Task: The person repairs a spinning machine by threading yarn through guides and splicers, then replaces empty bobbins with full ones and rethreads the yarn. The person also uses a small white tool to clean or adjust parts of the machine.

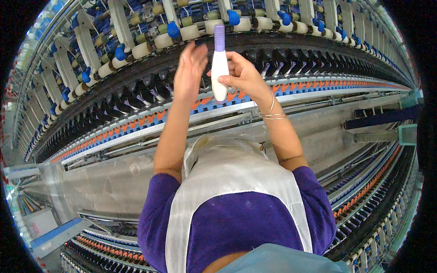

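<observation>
My right hand (pixel 243 75) is closed around a yarn bobbin (pixel 220 75), its thumb across the front. White yarn covers the bobbin's lower body, and a bare purple tube end points up. Just left of it, my left hand (pixel 191 70) is raised with its fingers stretched upward, blurred by motion. Nothing shows in that hand, and a small gap separates it from the bobbin. Both hands are in front of a spinning frame (pixel 154 119), where a row of similar bobbins (pixel 157 94) with purple tips stands on the spindles.
Above my hands run white rollers (pixel 190 32) with blue knobs (pixel 173 30) between grey arms. An orange and blue strip (pixel 132 129) lies below the spindles, with a metal rail along it. A second machine (pixel 359 214) stands behind me across a grey floor (pixel 114 186).
</observation>
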